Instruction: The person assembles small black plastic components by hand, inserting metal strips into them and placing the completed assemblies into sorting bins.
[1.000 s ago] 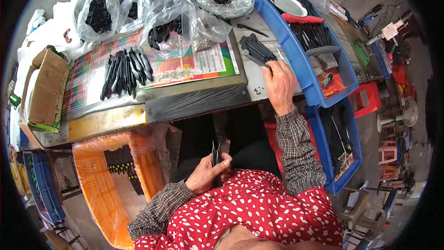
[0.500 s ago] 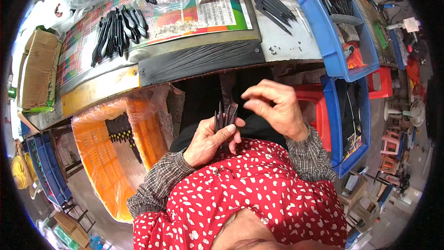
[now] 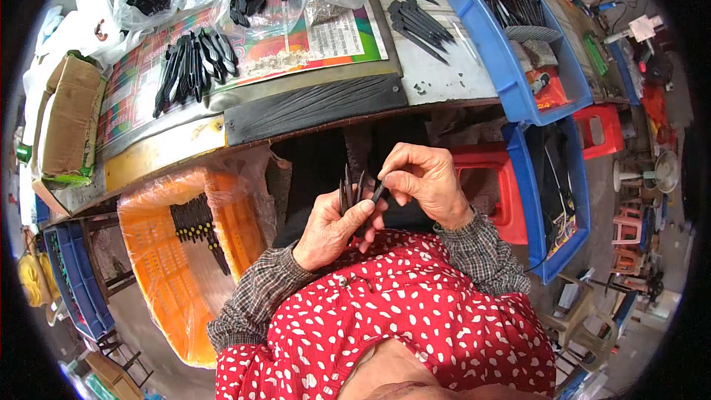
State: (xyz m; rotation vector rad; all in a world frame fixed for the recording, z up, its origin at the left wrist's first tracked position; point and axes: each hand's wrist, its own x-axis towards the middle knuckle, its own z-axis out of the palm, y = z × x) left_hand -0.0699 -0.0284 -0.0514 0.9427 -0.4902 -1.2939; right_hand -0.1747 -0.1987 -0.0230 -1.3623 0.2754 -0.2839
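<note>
Over my lap, my left hand [image 3: 331, 229] is closed around a small bunch of slim black pointed sticks [image 3: 346, 191], their tips upward. My right hand [image 3: 433, 187] is beside it, thumb and forefinger pinched at the upper end of one black stick [image 3: 378, 190] that leans right from the bunch. The lower ends of the sticks are hidden by my left fingers. On the bench ahead lies a pile of glossy black slender pieces [image 3: 194, 63]. Farther right is a second group of flat black pointed pieces [image 3: 421, 24].
An orange crate [image 3: 159, 252] lined with clear plastic holds black sticks with yellow ends, at my left. Blue bins [image 3: 511, 78] stand at the right, near a red stool [image 3: 492, 178]. Plastic bags [image 3: 259, 0] of black parts and a cardboard box [image 3: 70, 115] rest on the bench.
My right hand has moved left and down to the bunch, its fingers closing at the end of one stick. My left hand still grips the bunch.
</note>
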